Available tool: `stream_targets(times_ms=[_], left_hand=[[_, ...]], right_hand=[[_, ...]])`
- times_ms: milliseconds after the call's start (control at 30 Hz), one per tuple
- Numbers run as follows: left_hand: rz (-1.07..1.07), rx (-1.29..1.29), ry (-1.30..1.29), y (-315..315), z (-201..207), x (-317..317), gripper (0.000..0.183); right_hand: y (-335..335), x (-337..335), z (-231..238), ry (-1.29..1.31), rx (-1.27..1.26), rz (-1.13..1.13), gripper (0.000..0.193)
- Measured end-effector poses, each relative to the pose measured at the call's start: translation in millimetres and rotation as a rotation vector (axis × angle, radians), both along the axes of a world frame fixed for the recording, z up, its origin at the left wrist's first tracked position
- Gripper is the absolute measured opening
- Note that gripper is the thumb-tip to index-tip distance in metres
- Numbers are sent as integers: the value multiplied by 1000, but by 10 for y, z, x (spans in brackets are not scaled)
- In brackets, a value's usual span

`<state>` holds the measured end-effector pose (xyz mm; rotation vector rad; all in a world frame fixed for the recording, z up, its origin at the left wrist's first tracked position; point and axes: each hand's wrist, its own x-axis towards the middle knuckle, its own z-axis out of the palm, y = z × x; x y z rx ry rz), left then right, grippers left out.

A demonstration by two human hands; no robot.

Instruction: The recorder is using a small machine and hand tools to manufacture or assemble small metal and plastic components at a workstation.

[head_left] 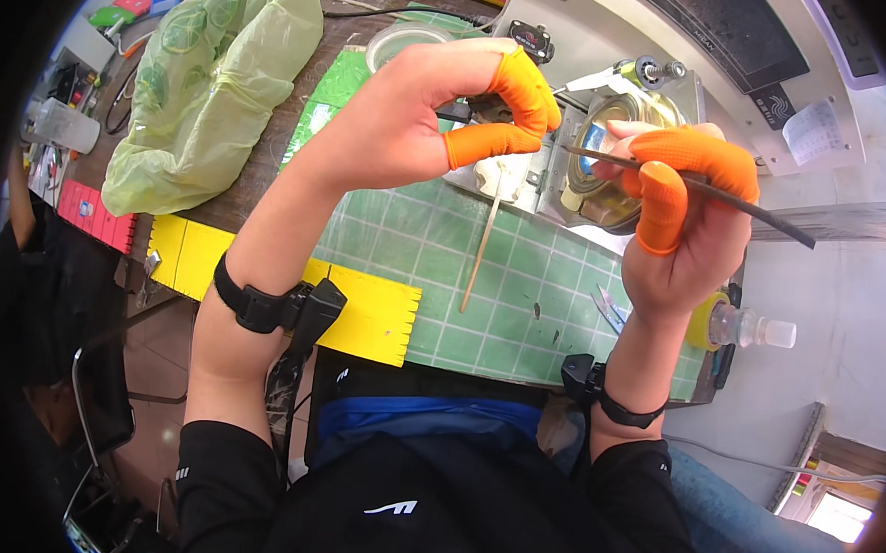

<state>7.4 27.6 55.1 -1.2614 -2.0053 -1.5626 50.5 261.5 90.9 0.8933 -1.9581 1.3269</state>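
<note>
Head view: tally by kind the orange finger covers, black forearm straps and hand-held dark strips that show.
Orange finger covers: 4
Black forearm straps: 2
Dark strip, in the right hand: 1
Total: 7

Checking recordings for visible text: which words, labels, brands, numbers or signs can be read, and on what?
Dark panel: pale lettering, wording withheld.
Dark label: white emblem, lettering too blurred.
Black shirt: white logo, unnamed.
Paper slip: marks too small to read.
Round black part: print too blurred to read.
</note>
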Motion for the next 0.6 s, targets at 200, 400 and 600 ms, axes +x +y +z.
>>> stream_targets(times_ms=[200, 400, 600], left_hand=[[-2, -5, -5, -4, 8, -8, 16], [-1, -15, 8, -19, 3, -7, 16], [-28, -3, 6, 6, 8, 8, 17]], right_hand=[[97, 7, 65, 41, 288, 55, 26], [88, 21, 65, 12, 268, 107, 25], [11, 37, 16, -20, 23, 133, 23]])
